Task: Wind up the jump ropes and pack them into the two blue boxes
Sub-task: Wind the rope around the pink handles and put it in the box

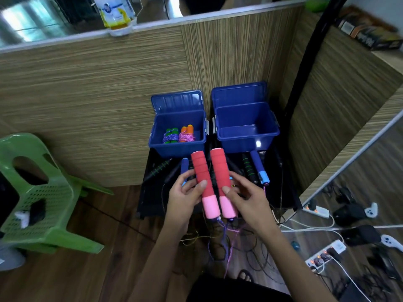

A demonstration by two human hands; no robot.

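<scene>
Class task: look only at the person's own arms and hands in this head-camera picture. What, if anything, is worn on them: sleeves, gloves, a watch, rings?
Both forearms are bare up to the picture's lower edge; no sleeve shows. The left hand and the right hand wear no gloves, and no watch, bracelet or ring is visible on either. Nails are short and unpainted.

Looks like an office corner turned into a recording space. Walled in by wood-grain partition panels (98, 83) with a metal-trimmed ledge (152, 26) on top, far side and right. Wood-plank floor (65, 280) underfoot. Green plastic chair (43, 192) at left, carrying a white game controller (23, 217). At right, on the floor, power strips (325, 256) with lit switches, tangled cables (261, 258), more controllers (370, 211). Low black tabletop (150, 192) set against the far partition.
</scene>
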